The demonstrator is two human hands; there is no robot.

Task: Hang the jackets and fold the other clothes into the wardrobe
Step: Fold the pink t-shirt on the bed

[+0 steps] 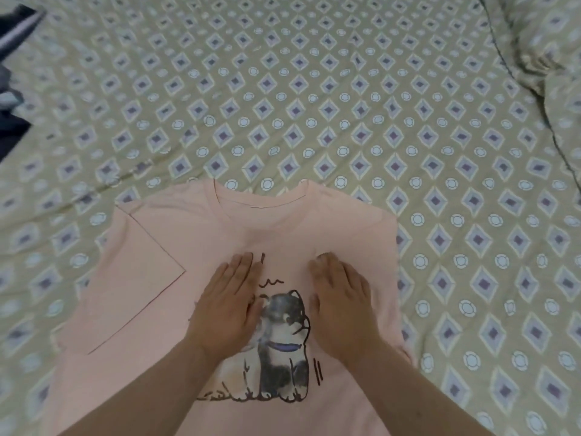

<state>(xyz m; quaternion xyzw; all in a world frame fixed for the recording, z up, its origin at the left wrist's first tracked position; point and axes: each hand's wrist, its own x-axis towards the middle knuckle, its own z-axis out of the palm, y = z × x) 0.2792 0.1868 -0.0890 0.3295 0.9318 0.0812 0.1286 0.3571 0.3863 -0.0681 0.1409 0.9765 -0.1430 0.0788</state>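
A pink T-shirt [163,247] with a dog print [279,350] lies front up on the bed, collar pointing away from me. Its left sleeve is folded inward over the body; the right side runs in a straight edge. My left hand [226,306] rests flat on the shirt just left of the print, fingers straight. My right hand [342,303] lies flat on the fabric just right of the print, fingers straight too. Neither hand grips anything.
The bed sheet [314,105] is beige with a diamond pattern and spreads all around the shirt. A rumpled quilt [540,42] of the same pattern lies at the far right. Dark clothes [12,73] sit at the left edge.
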